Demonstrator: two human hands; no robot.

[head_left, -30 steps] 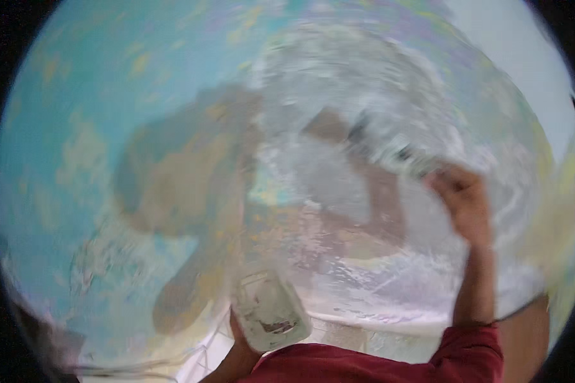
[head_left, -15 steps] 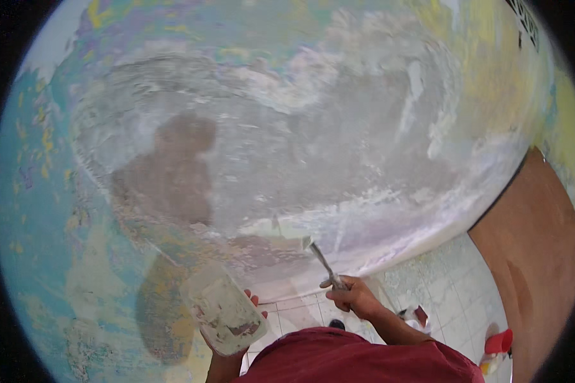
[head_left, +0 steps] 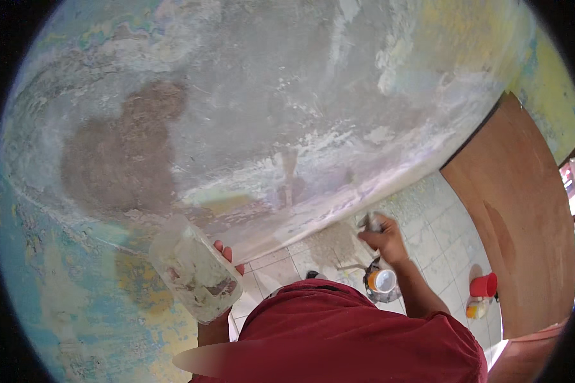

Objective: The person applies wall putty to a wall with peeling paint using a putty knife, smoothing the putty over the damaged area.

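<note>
My left hand (head_left: 229, 256) grips a translucent rectangular plastic tub (head_left: 195, 274), its fingers showing along the right side. Whitish and grey smears of filler coat the tub inside. Away to the right, above the tiled floor, my right hand (head_left: 387, 241) is closed round a putty knife (head_left: 369, 223). It points away from me, so its blade is foreshortened and hard to make out. Ahead stands a wall (head_left: 255, 121) with a large grey plastered area, rough white edges and a brownish patch. The knife is apart from the wall and from the tub.
On the tiled floor (head_left: 450, 236) are a white-and-orange round container (head_left: 382, 281), a red cup-shaped vessel (head_left: 483, 285) and a yellow-and-white container (head_left: 476, 309). A large brown board (head_left: 524, 223) stands at the right. The wall's lower edge meets the floor diagonally.
My right hand has drawn the putty knife off the wall, toward the right and over the floor. The view has turned right and lower, showing more floor. The tub stays in my left hand.
</note>
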